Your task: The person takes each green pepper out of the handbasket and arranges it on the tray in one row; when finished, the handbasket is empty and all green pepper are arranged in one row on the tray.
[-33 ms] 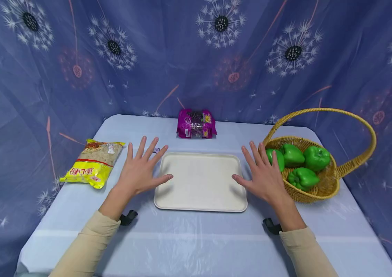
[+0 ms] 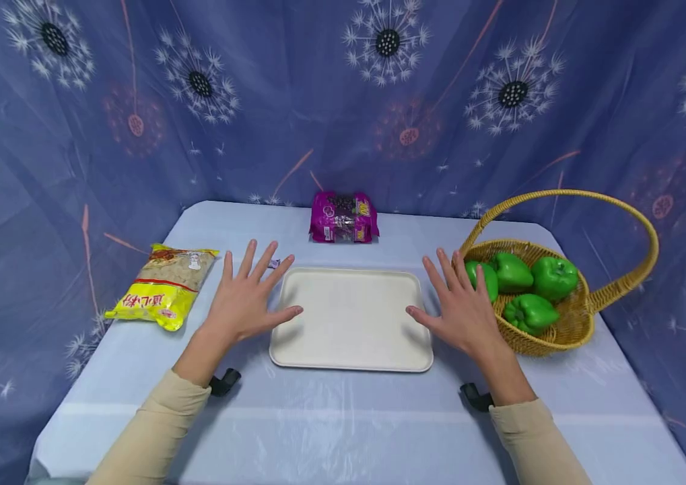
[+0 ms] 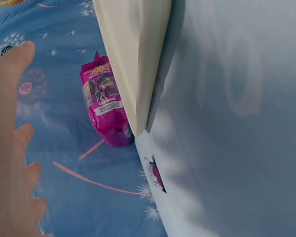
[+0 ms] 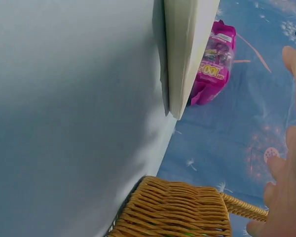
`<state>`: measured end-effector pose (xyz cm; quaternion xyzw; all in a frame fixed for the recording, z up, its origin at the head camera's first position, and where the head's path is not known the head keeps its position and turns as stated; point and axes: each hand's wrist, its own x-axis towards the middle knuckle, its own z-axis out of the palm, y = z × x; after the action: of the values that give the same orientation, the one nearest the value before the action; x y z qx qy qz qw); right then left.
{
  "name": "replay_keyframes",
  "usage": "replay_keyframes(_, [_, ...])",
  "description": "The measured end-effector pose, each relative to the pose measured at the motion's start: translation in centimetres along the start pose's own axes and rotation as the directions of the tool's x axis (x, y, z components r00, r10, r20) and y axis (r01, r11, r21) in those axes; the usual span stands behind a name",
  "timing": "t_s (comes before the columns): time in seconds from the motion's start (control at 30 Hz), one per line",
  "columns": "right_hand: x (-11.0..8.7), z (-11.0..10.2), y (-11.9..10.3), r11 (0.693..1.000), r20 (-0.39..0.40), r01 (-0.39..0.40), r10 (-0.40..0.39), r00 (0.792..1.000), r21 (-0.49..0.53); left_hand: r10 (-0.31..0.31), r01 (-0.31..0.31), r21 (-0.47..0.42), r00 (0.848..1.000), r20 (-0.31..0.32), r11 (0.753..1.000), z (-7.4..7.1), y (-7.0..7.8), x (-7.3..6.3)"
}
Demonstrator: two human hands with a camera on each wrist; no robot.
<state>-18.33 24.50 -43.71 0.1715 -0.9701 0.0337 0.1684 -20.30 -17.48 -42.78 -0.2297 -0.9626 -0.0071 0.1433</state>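
My left hand (image 2: 239,303) is held with fingers spread over the left edge of a cream rectangular tray (image 2: 351,320), holding nothing. My right hand (image 2: 462,306), also spread and holding nothing, hovers between the tray's right edge and a wicker basket (image 2: 536,347). Several green bell peppers (image 2: 530,313) lie in that basket; the right fingers partly cover the leftmost one. Beside the left fingertips is a small purple wrapped piece (image 3: 155,176). In both wrist views the hands (image 3: 7,133) (image 4: 286,163) show only in part at the outer edge.
A yellow-ended bag of dry food (image 2: 167,283) lies at the table's left. Behind the tray, a purple snack pack (image 2: 344,217) rests at the back edge. The basket's tall handle (image 2: 645,236) arches up at the right. A patterned blue curtain (image 2: 294,87) surrounds the white-covered table (image 2: 330,431).
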Motion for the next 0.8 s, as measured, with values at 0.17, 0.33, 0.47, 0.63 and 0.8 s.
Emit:
replay_keyframes(0.17, [-0.3,-1.3,0.5,0.993,-0.045,-0.002,0.007,0.999,0.116,-0.039,0.052,-0.261,0.998,0.057,0.964,0.1,-0.3,0.2])
replay_keyframes(0.33, [-1.1,-4.2,1.7,0.931,-0.060,-0.066,0.094,0.994,0.360,-0.144,0.216,-0.547,0.974,0.172,0.809,1.0,-1.1,-0.6])
replay_keyframes(0.47, [-1.1,-6.8,4.1,0.866,-0.023,-0.141,0.173,0.985,0.480,-0.185,0.289,-0.667,0.957,0.224,0.686,2.5,-1.6,-1.2])
replay_keyframes(0.63, [-0.4,-9.1,8.0,0.802,0.056,-0.225,0.234,0.971,0.553,-0.199,0.316,-0.738,0.949,0.245,0.596,4.1,-1.8,-2.1])
replay_keyframes(0.8, [0.3,-10.5,11.4,0.773,0.159,-0.312,0.270,0.950,0.553,-0.179,0.309,-0.742,0.951,0.253,0.595,5.1,-1.7,-2.1])
